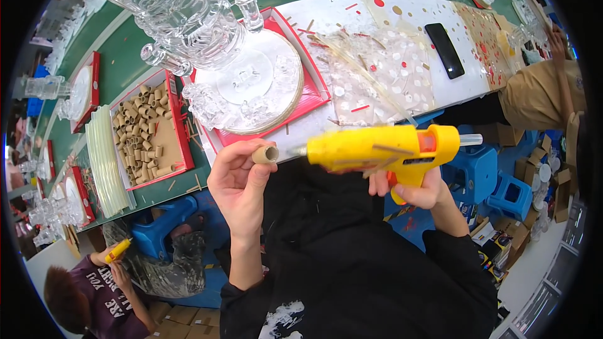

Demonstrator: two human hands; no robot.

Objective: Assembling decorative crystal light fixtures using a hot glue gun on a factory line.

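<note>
Between the thumb and fingers of my left hand (240, 191) is a short cardboard tube (265, 154), its open end turned toward the glue gun. My right hand (422, 189) grips a yellow hot glue gun (370, 149) by its handle. A clear glue stick (470, 140) pokes out of the gun's back end. The metal nozzle points left, a small gap away from the tube. Beyond my left hand, a stack of round white discs (292, 81) lies in a red tray (319, 91), with clear plastic pieces on top and a tall clear plastic figure (188, 19) standing at its far side.
On the left, a red-edged box (181, 144) holds many cardboard tubes, beside a bundle of glue sticks (102, 157). A black phone (444, 51) lies on the white, scrap-strewn table cover (402, 16). Blue stools (471, 172) stand at right. Another person (103, 295) works at lower left.
</note>
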